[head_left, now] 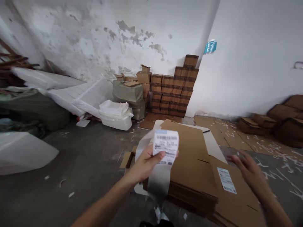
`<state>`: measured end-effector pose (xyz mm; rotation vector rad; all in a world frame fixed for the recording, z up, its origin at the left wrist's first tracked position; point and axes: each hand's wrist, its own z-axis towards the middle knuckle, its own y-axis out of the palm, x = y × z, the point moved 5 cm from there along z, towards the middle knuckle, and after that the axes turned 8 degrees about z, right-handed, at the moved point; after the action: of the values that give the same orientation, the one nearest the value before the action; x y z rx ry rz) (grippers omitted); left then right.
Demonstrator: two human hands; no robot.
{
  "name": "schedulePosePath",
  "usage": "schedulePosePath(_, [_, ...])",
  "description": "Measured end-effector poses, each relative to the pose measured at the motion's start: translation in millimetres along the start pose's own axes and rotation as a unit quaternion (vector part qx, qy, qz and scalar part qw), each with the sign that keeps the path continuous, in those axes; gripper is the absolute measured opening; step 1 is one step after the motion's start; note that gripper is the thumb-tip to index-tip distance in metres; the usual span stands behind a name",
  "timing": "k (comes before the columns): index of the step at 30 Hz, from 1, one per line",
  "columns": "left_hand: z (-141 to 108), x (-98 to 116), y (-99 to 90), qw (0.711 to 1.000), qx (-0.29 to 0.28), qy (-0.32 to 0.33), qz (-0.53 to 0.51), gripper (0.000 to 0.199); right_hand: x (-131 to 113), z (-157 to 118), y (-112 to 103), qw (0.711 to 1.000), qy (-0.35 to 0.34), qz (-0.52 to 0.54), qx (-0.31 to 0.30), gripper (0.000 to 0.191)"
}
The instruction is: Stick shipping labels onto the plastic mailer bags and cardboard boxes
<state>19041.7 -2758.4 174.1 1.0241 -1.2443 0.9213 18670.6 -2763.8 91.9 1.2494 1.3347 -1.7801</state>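
Over stacked cardboard (191, 170), label (166, 143), long axis upright, clamped in left fingers (160, 156); right fingers (237, 160) unclear.

Before you: tall pile (189, 151) on the table (214, 143)
To its right: low pile (243, 197), label (226, 180) on it
Table's left edge: carton (127, 160)
Behind the table: bundles (175, 88) against the wall (82, 37)
Left of the bundles: bale (129, 94), boxes on top
Your far left: wraps (92, 94)
Your far right: cartons (284, 116) near the wall

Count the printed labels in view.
2: the held label in the left hand, and the flat label on cardboard near the right hand. Others may be hidden behind the held one.
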Motion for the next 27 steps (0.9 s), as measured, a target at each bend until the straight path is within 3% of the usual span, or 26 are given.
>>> schedulePosePath(1, [-0.2,2.2,8.0,0.998,-0.025,0.014,0.054,0.024,-51.7,-9.0,33.4,0.993,-0.057,0.053,-0.091,0.078])
schedulePosePath(3, [-2.0,5.7,17.5,0.986,-0.052,0.037,0.156,0.019,-136.1,-32.1,88.2,0.951,-0.143,0.095,-0.256,0.077])
schedulePosePath(4, [-3.5,6.4,18.4,0.981,-0.054,0.036,0.183,0.017,-164.5,-42.4,106.2,0.935,-0.187,0.081,-0.289,0.058])
schedulePosePath(6, [-6.6,4.5,13.6,0.990,-0.037,-0.004,0.138,0.021,-193.4,-56.9,128.2,0.922,-0.261,0.059,-0.279,0.023])
schedulePosePath(8, [-8.9,-2.5,5.7,0.997,-0.010,-0.080,-0.013,0.032,-196.0,-67.8,141.8,0.915,-0.314,0.039,-0.249,0.014])
schedulePosePath(10, [-7.8,-11.5,-2.4,0.978,0.023,-0.144,-0.149,0.036,-191.4,-80.3,153.0,0.893,-0.365,0.014,-0.263,0.017])
schedulePosePath(12, [-1.3,-20.1,-16.5,0.962,0.067,-0.166,-0.204,0.032,-192.3,-90.8,156.9,0.863,-0.410,-0.016,-0.293,0.017])
schedulePosePath(14, [6.6,-28.3,-42.9,0.954,0.149,-0.150,-0.214,0.027,-200.6,-88.9,149.3,0.855,-0.420,-0.011,-0.304,0.017])
schedulePosePath(15, [9.2,-32.1,-59.4,0.947,0.198,-0.134,-0.214,0.026,-205.8,-80.7,142.0,0.864,-0.407,0.014,-0.295,0.016])
schedulePosePath(17, [9.5,-39.0,-92.7,0.927,0.300,-0.099,-0.200,0.024,-212.8,-49.6,124.7,0.900,-0.363,0.094,-0.223,0.019])
schedulePosePath(19, [7.7,-45.4,-112.0,0.920,0.335,-0.087,-0.183,0.024,-206.2,-9.5,117.9,0.940,-0.306,0.087,-0.123,0.028])
schedulePosePath(21, [5.9,-52.1,-112.8,0.929,0.314,-0.105,-0.165,0.014,-188.0,25.4,128.3,0.965,-0.252,-0.016,-0.076,0.036])
schedulePosePath(23, [4.3,-55.6,-98.8,0.954,0.250,-0.130,-0.096,0.013,-163.9,46.8,146.5,0.965,-0.216,-0.116,-0.095,0.036])
schedulePosePath(25, [2.7,-52.6,-78.5,0.978,0.166,-0.124,0.038,0.026,-140.8,53.4,155.2,0.961,-0.204,-0.149,-0.113,0.040])
schedulePosePath(27, [0.2,-42.8,-59.1,0.970,0.101,-0.076,0.208,0.036,-119.0,50.9,148.8,0.959,-0.183,-0.178,-0.122,0.054])
